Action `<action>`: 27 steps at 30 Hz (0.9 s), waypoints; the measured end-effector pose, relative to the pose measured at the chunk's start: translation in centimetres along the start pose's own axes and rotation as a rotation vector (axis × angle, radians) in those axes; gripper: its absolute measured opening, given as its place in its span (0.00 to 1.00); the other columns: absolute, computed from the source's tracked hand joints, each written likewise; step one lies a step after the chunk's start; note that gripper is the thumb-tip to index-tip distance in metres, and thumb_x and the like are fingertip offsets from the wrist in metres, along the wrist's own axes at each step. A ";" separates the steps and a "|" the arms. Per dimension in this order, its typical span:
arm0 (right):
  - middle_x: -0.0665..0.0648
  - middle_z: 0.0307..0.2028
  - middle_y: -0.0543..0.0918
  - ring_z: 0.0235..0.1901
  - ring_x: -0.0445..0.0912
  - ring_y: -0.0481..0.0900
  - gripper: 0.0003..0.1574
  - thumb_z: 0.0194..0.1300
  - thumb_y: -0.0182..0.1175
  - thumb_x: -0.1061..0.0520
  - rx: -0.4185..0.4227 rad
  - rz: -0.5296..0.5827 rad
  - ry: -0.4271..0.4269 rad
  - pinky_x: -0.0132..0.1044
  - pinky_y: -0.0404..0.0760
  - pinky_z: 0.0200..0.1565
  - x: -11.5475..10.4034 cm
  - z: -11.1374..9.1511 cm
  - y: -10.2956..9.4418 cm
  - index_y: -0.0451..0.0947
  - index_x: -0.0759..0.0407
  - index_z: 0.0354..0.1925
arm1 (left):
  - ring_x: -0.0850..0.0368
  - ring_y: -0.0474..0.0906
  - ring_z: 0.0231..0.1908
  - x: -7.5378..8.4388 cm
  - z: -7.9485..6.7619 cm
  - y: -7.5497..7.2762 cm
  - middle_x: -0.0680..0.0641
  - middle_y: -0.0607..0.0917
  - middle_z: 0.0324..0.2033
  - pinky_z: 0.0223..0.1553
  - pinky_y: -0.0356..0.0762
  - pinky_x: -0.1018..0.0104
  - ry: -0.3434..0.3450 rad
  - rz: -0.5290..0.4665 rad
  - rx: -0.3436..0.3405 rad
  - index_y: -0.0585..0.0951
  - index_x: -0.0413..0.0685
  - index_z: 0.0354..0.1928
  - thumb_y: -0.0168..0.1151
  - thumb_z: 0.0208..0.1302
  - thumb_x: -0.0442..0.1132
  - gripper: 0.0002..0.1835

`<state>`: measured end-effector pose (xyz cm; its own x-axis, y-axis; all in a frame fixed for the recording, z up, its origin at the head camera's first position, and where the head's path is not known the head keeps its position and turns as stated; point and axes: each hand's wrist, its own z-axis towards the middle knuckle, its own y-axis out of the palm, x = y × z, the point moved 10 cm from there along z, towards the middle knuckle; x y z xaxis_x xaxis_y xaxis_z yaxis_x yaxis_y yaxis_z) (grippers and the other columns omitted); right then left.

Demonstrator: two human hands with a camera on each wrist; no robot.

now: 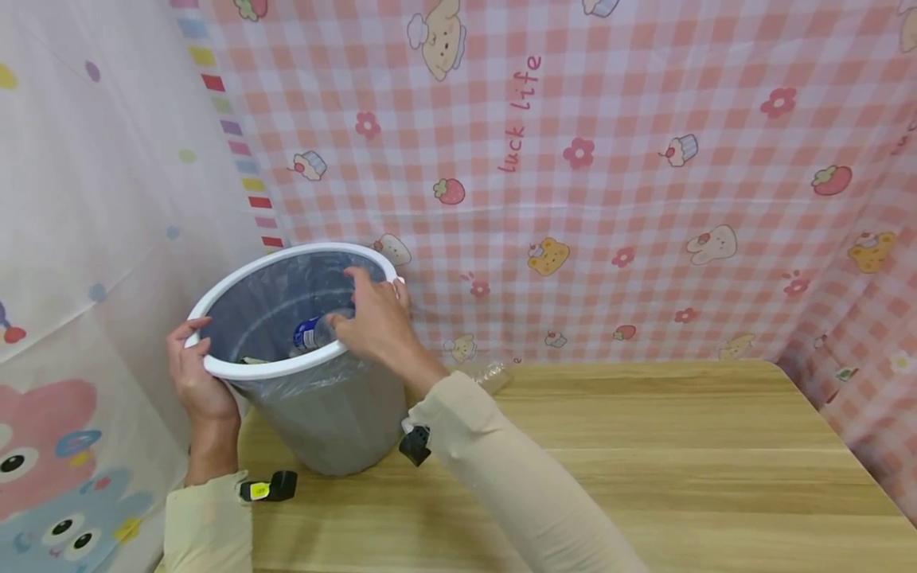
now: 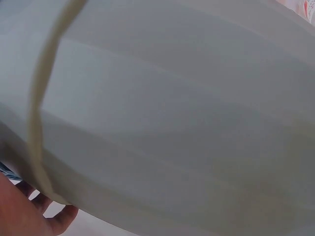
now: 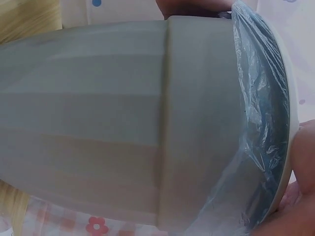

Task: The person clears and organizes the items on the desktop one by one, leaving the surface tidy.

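A grey trash can (image 1: 337, 422) with a white rim (image 1: 275, 370) stands at the left of the table, lined with a clear plastic bag (image 3: 261, 108). At the rim's left side my left hand (image 1: 200, 378) grips the edge; in the left wrist view its fingertips (image 2: 64, 220) lie against the can's wall. My right hand (image 1: 376, 318) holds the rim on the opposite side, thumb and index finger reaching over the opening, other fingers at the outer edge. Inside the can lies a clear bottle with a blue label (image 1: 306, 334), partly hidden by the rim.
The wooden table (image 1: 645, 461) extends to the right. A clear plastic item (image 1: 493, 376) lies at its back edge, partly behind the right forearm. A pink checked curtain (image 1: 609, 199) hangs behind, and a white printed curtain (image 1: 93, 199) hangs close by the can's left.
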<state>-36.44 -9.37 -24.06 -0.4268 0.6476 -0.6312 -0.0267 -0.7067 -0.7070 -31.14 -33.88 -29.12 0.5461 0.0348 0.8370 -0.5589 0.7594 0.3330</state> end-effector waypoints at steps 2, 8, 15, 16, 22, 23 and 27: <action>0.53 0.52 0.83 0.57 0.46 0.77 0.43 0.66 0.62 0.46 -0.006 0.012 -0.002 0.48 0.40 0.73 0.0 -0.1 0.1 0.58 0.51 0.73 | 0.56 0.70 0.52 0.0 0.0 0.0 0.51 0.76 0.51 0.53 0.60 0.64 0.000 0.007 -0.002 0.79 0.51 0.47 0.38 0.69 0.36 0.17; 0.52 0.52 0.83 0.58 0.47 0.75 0.42 0.66 0.62 0.44 0.014 0.024 -0.019 0.48 0.40 0.73 0.1 -0.2 -0.1 0.59 0.51 0.73 | 0.56 0.70 0.52 0.1 -0.1 0.0 0.49 0.76 0.52 0.53 0.60 0.64 0.008 0.014 -0.004 0.79 0.50 0.48 0.38 0.69 0.37 0.18; 0.54 0.51 0.82 0.56 0.45 0.77 0.40 0.69 0.58 0.43 0.022 0.061 -0.073 0.49 0.40 0.73 0.0 -0.6 -0.2 0.60 0.52 0.72 | 0.56 0.70 0.52 0.0 -0.1 0.0 0.48 0.76 0.52 0.53 0.60 0.65 0.004 -0.002 -0.010 0.79 0.49 0.48 0.38 0.69 0.36 0.18; 0.54 0.52 0.82 0.56 0.46 0.77 0.39 0.69 0.58 0.43 0.017 0.070 -0.083 0.49 0.40 0.73 0.0 -0.7 -0.1 0.59 0.53 0.72 | 0.56 0.70 0.52 -0.1 -0.1 0.0 0.48 0.76 0.52 0.53 0.60 0.65 0.001 -0.004 -0.010 0.79 0.49 0.48 0.38 0.69 0.36 0.18; 0.57 0.56 0.77 0.61 0.51 0.70 0.39 0.70 0.58 0.43 -0.004 0.226 -0.079 0.49 0.59 0.68 0.7 -1.2 -0.6 0.60 0.51 0.73 | 0.56 0.70 0.52 -0.2 0.0 0.0 0.47 0.76 0.54 0.53 0.61 0.65 -0.005 -0.022 -0.012 0.79 0.48 0.49 0.37 0.69 0.36 0.18; 0.58 0.57 0.77 0.61 0.52 0.70 0.39 0.70 0.58 0.43 -0.002 0.257 -0.077 0.49 0.64 0.65 0.9 -1.3 -0.8 0.60 0.50 0.73 | 0.56 0.70 0.52 -0.2 0.0 0.0 0.47 0.76 0.53 0.53 0.61 0.65 -0.005 -0.024 -0.014 0.79 0.48 0.49 0.37 0.69 0.36 0.18; 0.60 0.60 0.75 0.60 0.54 0.73 0.38 0.70 0.58 0.44 0.005 0.357 -0.079 0.50 0.72 0.58 1.5 -1.6 -1.7 0.60 0.50 0.73 | 0.56 0.70 0.52 -0.2 0.1 0.1 0.49 0.76 0.53 0.53 0.61 0.65 -0.004 -0.012 -0.018 0.79 0.50 0.48 0.37 0.69 0.36 0.18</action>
<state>-35.62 -6.78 -24.34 -0.4784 0.3359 -0.8113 0.1323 -0.8858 -0.4448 -31.36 -33.85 -29.20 0.5505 0.0232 0.8345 -0.5408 0.7714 0.3353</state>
